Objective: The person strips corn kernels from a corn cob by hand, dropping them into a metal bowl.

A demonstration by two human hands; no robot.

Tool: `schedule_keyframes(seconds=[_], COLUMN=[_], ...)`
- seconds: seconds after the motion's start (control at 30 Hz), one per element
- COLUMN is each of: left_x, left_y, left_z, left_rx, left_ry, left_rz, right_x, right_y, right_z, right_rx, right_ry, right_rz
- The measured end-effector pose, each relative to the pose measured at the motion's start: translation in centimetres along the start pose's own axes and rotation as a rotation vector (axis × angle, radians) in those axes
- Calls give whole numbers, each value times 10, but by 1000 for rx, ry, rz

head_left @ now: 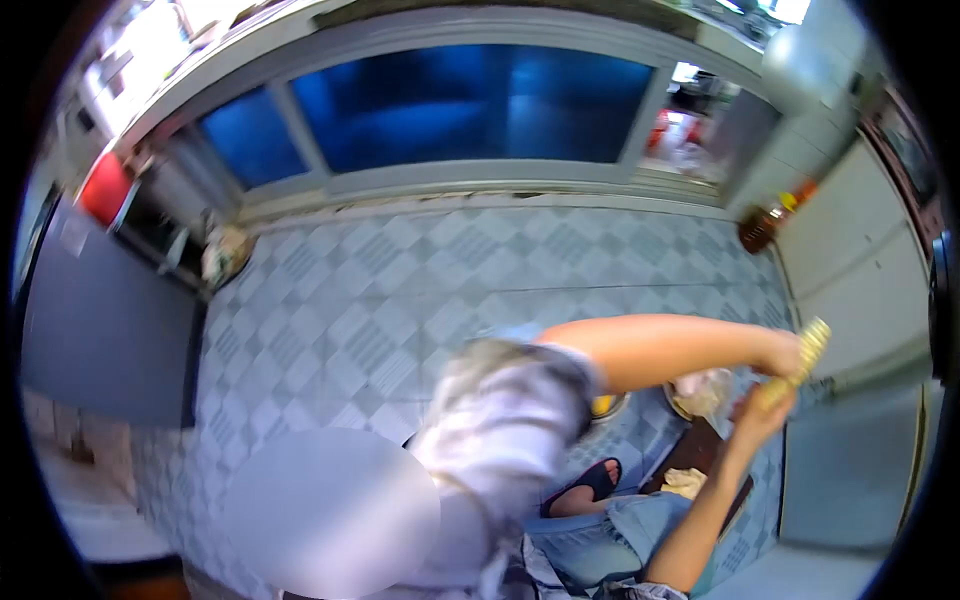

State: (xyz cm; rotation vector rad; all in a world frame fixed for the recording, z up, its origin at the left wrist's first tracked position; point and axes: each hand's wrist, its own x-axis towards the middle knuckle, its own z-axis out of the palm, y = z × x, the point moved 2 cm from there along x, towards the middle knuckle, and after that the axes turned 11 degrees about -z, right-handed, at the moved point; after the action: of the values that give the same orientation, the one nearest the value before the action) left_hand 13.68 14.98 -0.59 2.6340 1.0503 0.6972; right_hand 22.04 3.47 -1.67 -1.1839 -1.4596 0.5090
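Observation:
A long, pale yellow, ridged corn cob (815, 345) is held at a slant on the right side of the head view. Wrapped round its middle is my left hand (780, 352), at the end of the upper outstretched arm. Just below, my right hand (762, 408) grips the lower end, with its fingers partly blurred. Beneath the hands, a bowl or basin (678, 402) holds a crumpled translucent bag (703, 390). Pale yellowish pieces (685, 483) lie on a dark brown board (700, 447).
Another container (608, 408) with something yellow is partly hidden by the upper arm. A sandalled foot (600, 478) rests near the board. White cabinet doors (855, 255) and a bottle of dark liquid (762, 228) stand at the right. Blue-panelled sliding doors (470, 105) line the far side.

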Motion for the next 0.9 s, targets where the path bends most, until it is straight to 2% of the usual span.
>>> schedule_keyframes(seconds=[0.03,0.1,0.47,0.5,0.63,0.67,0.7,0.73,0.8,0.9], left_x=[6,10,9,9,6,0,-14,-36,-49,-86], left_y=[13,26,49,51,52,57,63,78,64,49], left_z=[3,5,7,6,-29,-48,-76,-106,-85,-79], left_rx=[133,208,202,197,153,114,41,-23,-592,-774], left_ry=[-97,-196,-315,-313,-313,-300,-269,-297,-98,30], left_rz=[-3,-29,-21,-17,-28,-55,-113,-213,-512,-501], right_x=[7,7,1,1,-8,-10,-13,-16,-19,-28], right_y=[10,13,-30,-30,-37,-43,-59,-66,-56,-60], right_z=[-10,-6,-12,-10,3,5,12,10,9,13], right_rx=[62,115,-56,-36,262,302,266,258,160,110], right_ry=[34,66,262,242,149,130,177,89,68,-29], right_rz=[44,7,-357,-334,-21,24,-22,-1,-25,1])
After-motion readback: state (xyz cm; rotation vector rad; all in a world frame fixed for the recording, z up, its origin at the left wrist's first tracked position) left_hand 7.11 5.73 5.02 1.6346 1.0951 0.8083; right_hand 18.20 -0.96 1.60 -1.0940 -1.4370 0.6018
